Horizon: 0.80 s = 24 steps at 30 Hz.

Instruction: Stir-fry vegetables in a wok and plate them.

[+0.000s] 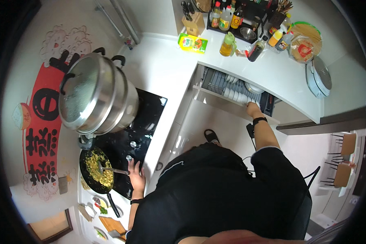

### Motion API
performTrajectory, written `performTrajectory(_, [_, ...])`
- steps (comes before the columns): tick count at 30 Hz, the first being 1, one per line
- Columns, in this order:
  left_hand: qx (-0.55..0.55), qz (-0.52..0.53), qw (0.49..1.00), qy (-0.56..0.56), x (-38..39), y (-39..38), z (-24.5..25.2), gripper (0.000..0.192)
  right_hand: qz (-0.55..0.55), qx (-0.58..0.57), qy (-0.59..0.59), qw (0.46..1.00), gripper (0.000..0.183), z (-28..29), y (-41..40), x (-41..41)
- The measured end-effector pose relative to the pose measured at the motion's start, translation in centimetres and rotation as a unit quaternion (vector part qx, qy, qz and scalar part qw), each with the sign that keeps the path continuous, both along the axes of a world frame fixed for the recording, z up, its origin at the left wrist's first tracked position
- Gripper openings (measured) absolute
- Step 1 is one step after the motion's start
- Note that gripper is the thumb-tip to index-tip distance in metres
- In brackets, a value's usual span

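Observation:
My left hand [136, 177] rests with spread fingers on the black glass cooktop [122, 152], close to a control knob [128, 158] and the end of a metal spatula [117, 171]. The spatula's head lies in a black frying pan [110, 199] of chopped yellow and green food [98, 170]. Away to the right, my right hand [253, 109] is at the front edge of a pulled-out drawer [219, 95] with a wire dish rack; its fingertips are partly hidden near white bowls [236, 95]. Whether it grips the edge or a bowl cannot be told.
A tall lidded steel steamer pot [100, 97] stands on the cooktop's far side. Bottles, an oil jug [227, 45] and a knife block [194, 24] stand on the white counter [161, 58]. A cutting board [112, 225] and small plates lie beyond the pan handle.

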<state>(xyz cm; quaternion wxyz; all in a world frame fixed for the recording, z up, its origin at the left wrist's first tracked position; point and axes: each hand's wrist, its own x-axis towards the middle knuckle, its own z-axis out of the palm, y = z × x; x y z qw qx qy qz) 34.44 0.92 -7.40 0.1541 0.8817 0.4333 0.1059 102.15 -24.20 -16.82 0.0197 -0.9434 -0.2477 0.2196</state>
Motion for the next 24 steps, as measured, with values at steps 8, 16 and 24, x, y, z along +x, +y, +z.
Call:
performTrajectory(8, [-0.071, 0.197, 0.978, -0.016, 9.4, -3.9, 3.0, 0.032, 0.031, -0.059, 0.042, 0.997, 0.030, -4.6, 2.3, 8.5])
performTrajectory(16, [-0.077, 0.221, 0.972, -0.012, 15.0, -4.6, 4.9, 0.047, -0.063, -0.040, 0.021, 0.997, 0.037, -12.8, 2.5, 15.8])
performTrajectory(24, [-0.080, 0.279, 0.956, 0.039, 16.3, -8.0, 7.1, 0.042, -0.086, -0.098, 0.027, 0.991, 0.056, -18.5, 5.0, 18.1])
